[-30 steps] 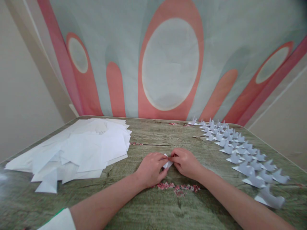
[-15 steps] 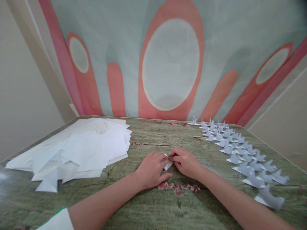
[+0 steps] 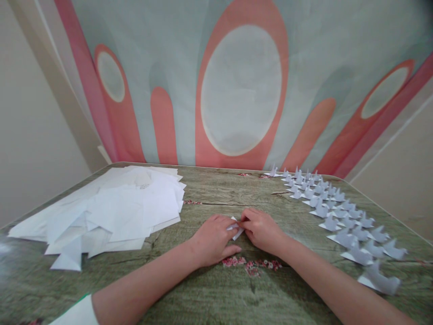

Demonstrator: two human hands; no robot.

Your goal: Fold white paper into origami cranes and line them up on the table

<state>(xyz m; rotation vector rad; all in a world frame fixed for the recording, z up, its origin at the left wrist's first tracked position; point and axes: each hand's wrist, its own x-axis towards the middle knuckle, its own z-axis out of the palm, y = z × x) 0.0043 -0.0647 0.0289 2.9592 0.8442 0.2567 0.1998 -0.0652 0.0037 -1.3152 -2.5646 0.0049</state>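
Observation:
A small folded piece of white paper lies on the table between my hands, partly covered by fingers. My left hand rests palm down at its left side, fingertips on the paper and thumb stretched out below it. My right hand has its fingers curled in and pinches the paper's right side. The fingertips of both hands almost meet over it, so its full shape is hidden.
A spread pile of white paper sheets covers the table's left side. Several folded paper birds stand in rows on the right. Behind the wood-patterned table rises a wall with a pink and grey-green pattern.
My left fingers have shifted slightly on the paper, and a bit more of its upper edge shows. My right hand stays nearly in place. Pile and birds are unchanged.

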